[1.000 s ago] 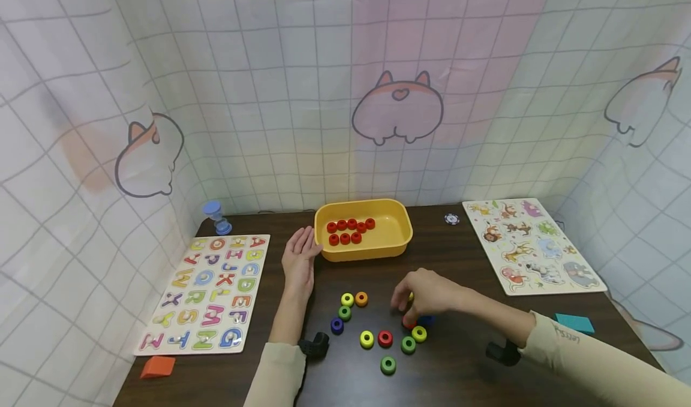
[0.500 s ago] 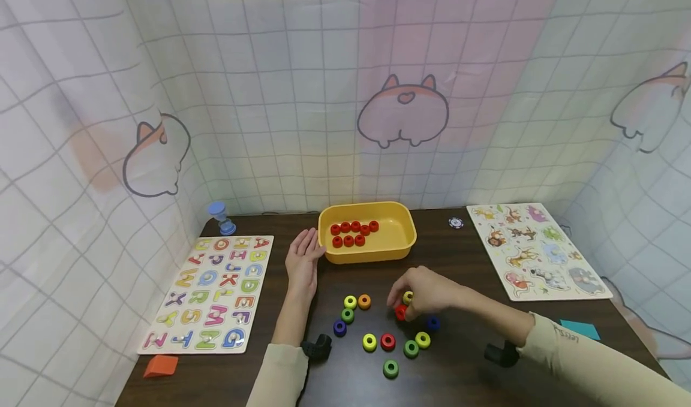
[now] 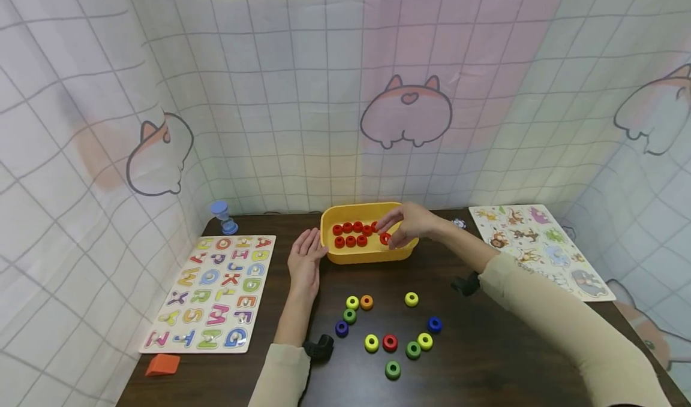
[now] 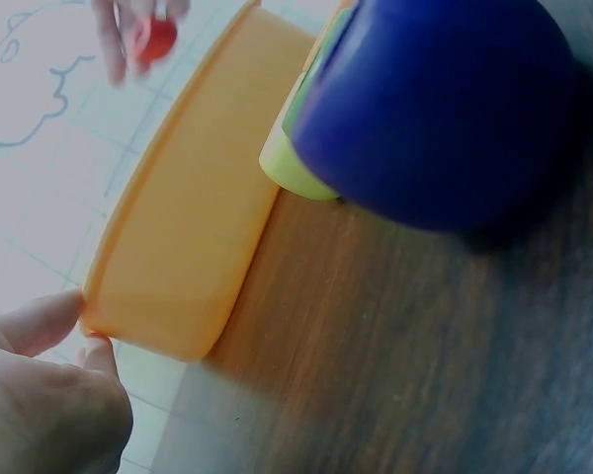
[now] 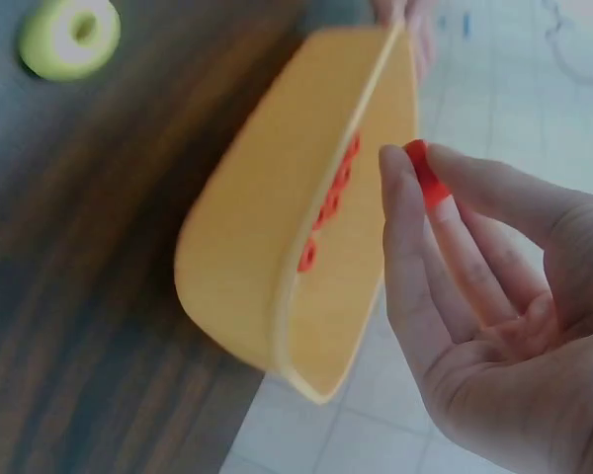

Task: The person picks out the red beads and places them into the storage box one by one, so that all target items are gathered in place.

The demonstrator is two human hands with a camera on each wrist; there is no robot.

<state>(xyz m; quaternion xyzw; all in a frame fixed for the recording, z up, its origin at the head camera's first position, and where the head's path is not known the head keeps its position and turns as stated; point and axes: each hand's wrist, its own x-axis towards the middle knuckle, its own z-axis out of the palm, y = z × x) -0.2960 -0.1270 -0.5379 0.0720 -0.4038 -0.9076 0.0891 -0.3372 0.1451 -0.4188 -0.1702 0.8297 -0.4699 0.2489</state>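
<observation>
My right hand (image 3: 412, 224) hangs over the right part of a yellow tray (image 3: 372, 256), pinching a small red ring (image 5: 428, 176) between thumb and fingertips. Inside the tray, several red rings (image 3: 351, 241) stand in two rough rows toward the left. At the tray's left end, my left hand (image 3: 306, 263) lies with its fingers straight, its thumb touching the rim. In the left wrist view, the thumb (image 4: 42, 324) meets the tray's corner. Nearest the tray on the table in front are a yellow ring (image 3: 411, 299) and an orange ring (image 3: 366, 302).
More loose rings lie nearer: a blue ring (image 3: 434, 325), a red ring (image 3: 390, 343), green and yellow ones. A letter puzzle board (image 3: 210, 293) and blue hourglass (image 3: 224, 218) stand left, with an orange block (image 3: 162, 365) in front. An animal puzzle board (image 3: 540, 251) lies right.
My right hand has picked up a red ring from the table and carried it forward to above the tray. The left hand stays at the tray's left end.
</observation>
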